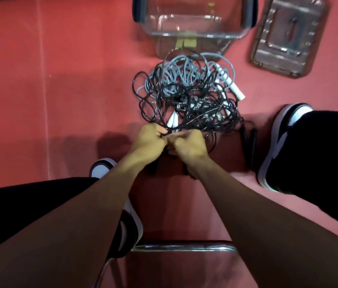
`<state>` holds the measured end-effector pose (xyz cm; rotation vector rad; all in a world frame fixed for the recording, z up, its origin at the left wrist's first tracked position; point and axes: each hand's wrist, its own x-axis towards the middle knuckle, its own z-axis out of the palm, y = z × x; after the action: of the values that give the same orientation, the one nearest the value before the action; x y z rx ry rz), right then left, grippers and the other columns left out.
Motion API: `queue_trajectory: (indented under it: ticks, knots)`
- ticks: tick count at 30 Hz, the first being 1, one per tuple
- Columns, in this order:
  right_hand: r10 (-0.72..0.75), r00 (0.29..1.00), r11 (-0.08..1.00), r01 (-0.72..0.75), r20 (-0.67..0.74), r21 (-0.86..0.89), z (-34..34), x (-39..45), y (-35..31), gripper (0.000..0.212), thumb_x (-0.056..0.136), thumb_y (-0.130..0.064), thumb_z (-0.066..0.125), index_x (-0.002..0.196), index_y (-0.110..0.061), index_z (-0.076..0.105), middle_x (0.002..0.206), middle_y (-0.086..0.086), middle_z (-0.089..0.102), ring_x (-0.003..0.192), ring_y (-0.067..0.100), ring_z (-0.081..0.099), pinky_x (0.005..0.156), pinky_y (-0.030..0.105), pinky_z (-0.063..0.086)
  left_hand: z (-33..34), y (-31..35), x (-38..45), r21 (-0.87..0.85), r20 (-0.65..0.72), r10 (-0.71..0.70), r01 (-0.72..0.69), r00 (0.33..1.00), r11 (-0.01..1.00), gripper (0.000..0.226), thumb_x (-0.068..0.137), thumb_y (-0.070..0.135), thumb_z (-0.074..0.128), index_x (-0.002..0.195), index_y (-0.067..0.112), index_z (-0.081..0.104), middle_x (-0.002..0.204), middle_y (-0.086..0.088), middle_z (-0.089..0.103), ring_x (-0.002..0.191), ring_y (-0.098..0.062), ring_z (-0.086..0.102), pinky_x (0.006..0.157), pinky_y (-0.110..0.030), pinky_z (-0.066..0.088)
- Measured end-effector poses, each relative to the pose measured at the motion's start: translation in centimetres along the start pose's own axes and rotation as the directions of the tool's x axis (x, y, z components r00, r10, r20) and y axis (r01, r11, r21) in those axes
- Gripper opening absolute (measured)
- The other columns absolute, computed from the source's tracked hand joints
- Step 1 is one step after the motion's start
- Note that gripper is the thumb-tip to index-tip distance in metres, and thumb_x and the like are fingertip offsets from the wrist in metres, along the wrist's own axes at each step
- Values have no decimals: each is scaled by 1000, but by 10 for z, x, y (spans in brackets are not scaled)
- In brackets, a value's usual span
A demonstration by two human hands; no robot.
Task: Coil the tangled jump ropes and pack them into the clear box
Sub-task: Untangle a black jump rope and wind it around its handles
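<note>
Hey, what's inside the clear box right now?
The clear box looks empty: no rope inside, only its see-through bottom. Its far end is cut off by the frame. The tangled ropes lie on the floor in front of it, and the lid lies beside it.

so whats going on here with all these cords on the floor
A seated person is working at the near edge of a tangled pile of jump ropes, black and grey cords knotted together on the red floor. Both the left hand and the right hand pinch black cord there. The clear box beyond the pile holds no rope yet, and its lid lies beside it.
</note>
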<state>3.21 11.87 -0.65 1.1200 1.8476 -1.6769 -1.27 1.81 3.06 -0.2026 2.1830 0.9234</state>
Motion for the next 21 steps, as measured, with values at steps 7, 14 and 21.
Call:
queue_trajectory:
  ticks: [7, 14, 21]
  knots:
    - [-194, 978, 980, 190, 83, 52, -34, -75, -101, 13, 66, -18, 69, 69, -19, 82, 78, 10, 77, 81, 27, 75, 85, 48, 61, -64, 76, -71, -71, -53, 178, -182, 983, 981, 25, 83, -9, 67, 90, 15, 67, 76, 2, 65, 68, -9, 58, 66, -19, 47]
    - [-451, 886, 892, 443, 109, 87, -93, -177, -212, 7, 85, -4, 74, 82, -5, 80, 82, 15, 77, 78, 27, 75, 84, 39, 62, -131, 169, -162, -275, -151, 329, -359, 932, 892, 34, 81, -19, 65, 105, 4, 70, 71, 2, 69, 61, -2, 66, 63, -16, 53]
    - [-617, 782, 786, 607, 88, 118, -135, -211, -273, 14, 75, -9, 86, 86, -15, 81, 91, 7, 79, 90, 26, 76, 95, 44, 58, -159, 238, -196, -435, -264, 397, -476, 879, 764, 26, 84, -17, 63, 91, 7, 69, 76, -7, 65, 60, -10, 65, 54, -22, 57]
